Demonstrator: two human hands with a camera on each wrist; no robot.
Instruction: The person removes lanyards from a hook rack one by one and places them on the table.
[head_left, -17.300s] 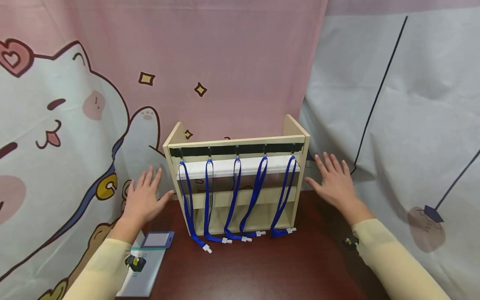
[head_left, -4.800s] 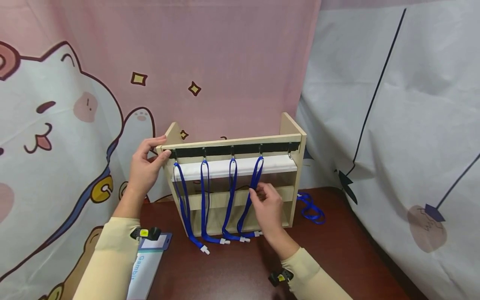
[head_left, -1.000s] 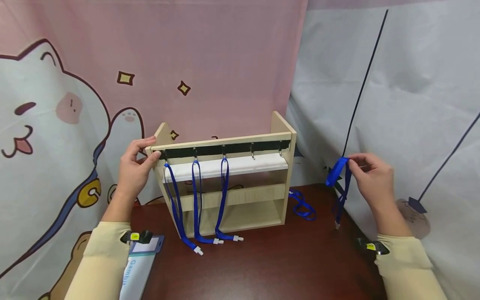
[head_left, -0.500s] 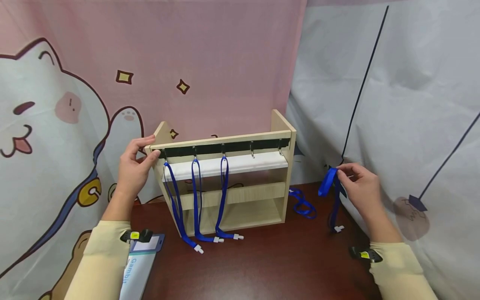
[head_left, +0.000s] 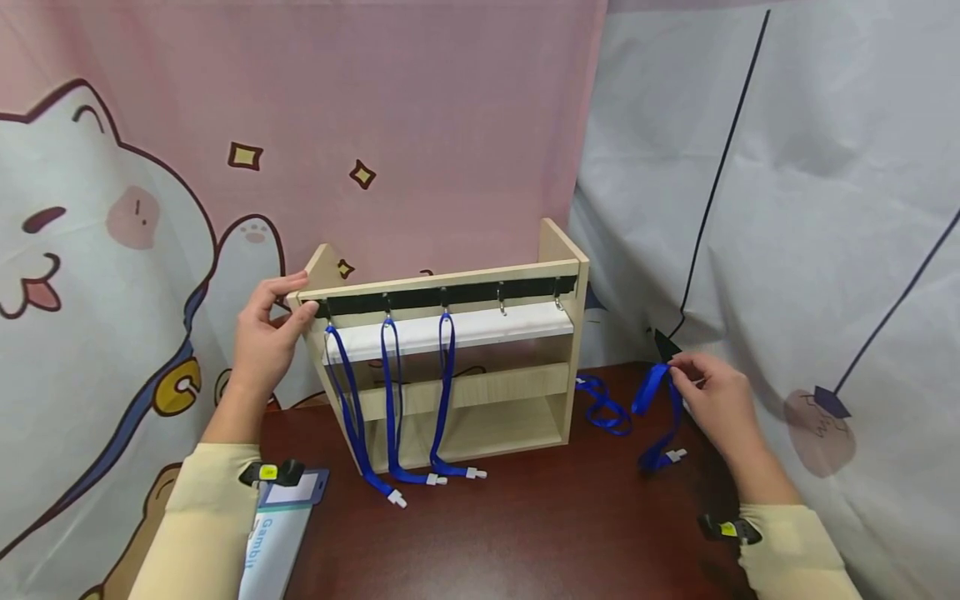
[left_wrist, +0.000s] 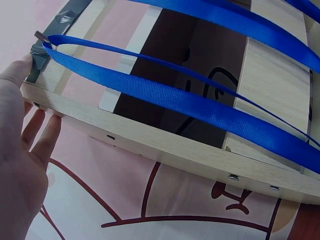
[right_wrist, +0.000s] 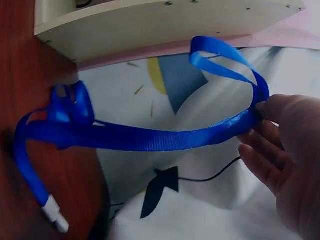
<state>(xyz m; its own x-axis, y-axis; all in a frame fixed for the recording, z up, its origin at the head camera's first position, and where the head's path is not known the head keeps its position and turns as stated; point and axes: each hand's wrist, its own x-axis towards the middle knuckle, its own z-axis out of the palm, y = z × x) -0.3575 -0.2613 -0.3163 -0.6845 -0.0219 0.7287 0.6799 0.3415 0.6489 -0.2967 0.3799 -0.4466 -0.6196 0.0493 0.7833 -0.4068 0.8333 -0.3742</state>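
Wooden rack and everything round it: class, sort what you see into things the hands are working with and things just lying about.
Working with:
- wooden rack, gripped at its top corner by the left hand
- blue lanyard, pinched by the right hand
- three lanyards hanging on the hooks
- lanyard lying on the table

Lying about:
- badge holder
- cat curtain

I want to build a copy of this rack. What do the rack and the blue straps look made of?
The rack looks like pale wood-grain laminated board, matte, with screw heads along its edge. The strap in the right hand looks like flat woven nylon or polyester, slightly shiny, ending in a white plastic clip.
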